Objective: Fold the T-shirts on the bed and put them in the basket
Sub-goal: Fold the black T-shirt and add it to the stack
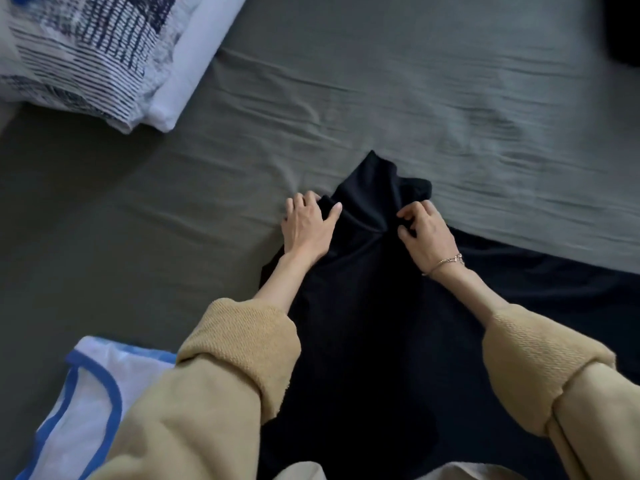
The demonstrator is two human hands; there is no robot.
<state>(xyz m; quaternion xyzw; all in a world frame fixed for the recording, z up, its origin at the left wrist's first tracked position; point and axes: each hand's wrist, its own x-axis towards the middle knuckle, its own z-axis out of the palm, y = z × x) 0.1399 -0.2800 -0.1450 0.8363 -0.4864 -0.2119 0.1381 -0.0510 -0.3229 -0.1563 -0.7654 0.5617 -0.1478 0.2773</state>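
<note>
A: Tan sleeves [239,344] fill the bottom edge, both mine, rolled at the cuff. From there I reach straight up the black T-shirt [363,306].

B: Which way does it lie?

A: Long axis runs away from me, hem near my body, top end far. It sits on the grey-green bed sheet [450,98], spreading off to the right.

B: Hands?

A: Left hand [308,223] on the far left part of the shirt, fingers curled over a bunched edge, thumb on the cloth. Right hand [426,230], bracelet at the wrist, fingers bent, pinching a fold near the top. Both about level, neither clearly nearer.

B: Next move?

A: My guess: pull the top out flat or fold it toward me. Cloth is bunched between the hands, so it needs smoothing first.

B: Anything in the way?

A: White garment with blue trim [90,393] at lower left, well apart. Patterned pillow [86,53] far left. No basket in view.
</note>
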